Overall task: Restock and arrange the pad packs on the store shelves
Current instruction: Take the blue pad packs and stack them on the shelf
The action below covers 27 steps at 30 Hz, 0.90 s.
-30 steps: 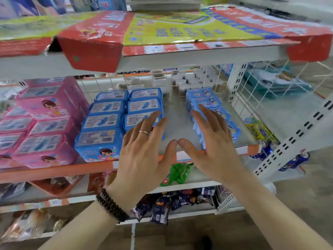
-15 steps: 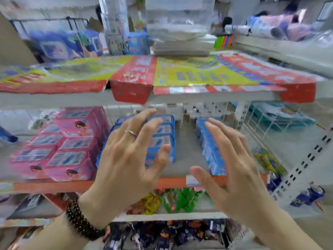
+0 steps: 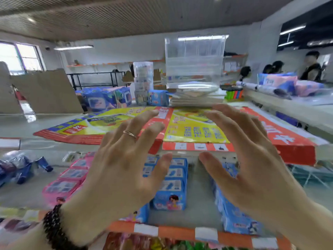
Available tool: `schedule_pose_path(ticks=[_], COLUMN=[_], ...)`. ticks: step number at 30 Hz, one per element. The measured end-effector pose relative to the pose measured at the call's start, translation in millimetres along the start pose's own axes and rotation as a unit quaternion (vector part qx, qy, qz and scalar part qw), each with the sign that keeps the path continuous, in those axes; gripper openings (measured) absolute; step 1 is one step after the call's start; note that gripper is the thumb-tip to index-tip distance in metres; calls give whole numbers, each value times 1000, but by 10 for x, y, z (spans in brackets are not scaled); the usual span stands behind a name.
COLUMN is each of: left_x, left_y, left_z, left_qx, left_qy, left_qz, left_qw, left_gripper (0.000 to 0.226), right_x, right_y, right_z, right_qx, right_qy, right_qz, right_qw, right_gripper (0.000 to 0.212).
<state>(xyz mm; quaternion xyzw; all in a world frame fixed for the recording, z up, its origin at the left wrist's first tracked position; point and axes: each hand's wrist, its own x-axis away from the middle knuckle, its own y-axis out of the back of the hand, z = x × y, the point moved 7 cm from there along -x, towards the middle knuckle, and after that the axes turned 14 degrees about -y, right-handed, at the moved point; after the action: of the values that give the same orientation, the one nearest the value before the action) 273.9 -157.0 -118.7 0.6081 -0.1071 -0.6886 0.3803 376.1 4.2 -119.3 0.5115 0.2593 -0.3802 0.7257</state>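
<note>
Blue pad packs (image 3: 171, 188) stand in rows on the middle shelf, with another row of blue packs (image 3: 232, 213) to their right and pink pad packs (image 3: 66, 181) to their left. My left hand (image 3: 119, 175), with a ring and a dark bead bracelet, is raised in front of the shelf, fingers spread and holding nothing. My right hand (image 3: 246, 166) is raised beside it, also spread and empty. Both hands hover in the air and hide part of the blue rows.
The top shelf (image 3: 45, 143) carries flat red and yellow packages (image 3: 194, 130), a clear plastic box (image 3: 194, 62) on a stack and blue packs (image 3: 106, 98) behind. An orange shelf edge (image 3: 176, 231) runs below. People stand at the far right (image 3: 311, 69). Cardboard leans at the left (image 3: 46, 91).
The view has tilted upward from the middle shelf to the top shelf and the room. Both open hands rose with it, staying spread and empty.
</note>
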Motion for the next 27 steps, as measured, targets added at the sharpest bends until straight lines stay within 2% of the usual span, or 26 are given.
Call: schedule_pose_path(ticks=[5, 11, 17, 21, 27], left_x=[-240, -520, -767, -843, -820], left_y=[-26, -225, -613, -973, -1579], left_z=[439, 1329, 2447, 3067, 3715], left_qx=[-21, -47, -55, -36, -26], left_qy=[14, 8, 20, 41, -10], left_qz=[15, 43, 131, 187, 273], left_qw=[1000, 998, 990, 981, 962], left_gripper=[55, 55, 62, 52, 55], right_x=[-405, -1258, -2441, -3135, -3727], right_y=[-117, -709, -1860, -2711, -3742], right_z=[77, 245, 217, 4, -495], right_qx=[63, 127, 205, 255, 304], right_qy=[14, 43, 27, -5, -72], right_qz=[21, 46, 126, 163, 219], right_qw=[998, 990, 970, 953, 924], right_gripper=[67, 70, 63, 63, 63])
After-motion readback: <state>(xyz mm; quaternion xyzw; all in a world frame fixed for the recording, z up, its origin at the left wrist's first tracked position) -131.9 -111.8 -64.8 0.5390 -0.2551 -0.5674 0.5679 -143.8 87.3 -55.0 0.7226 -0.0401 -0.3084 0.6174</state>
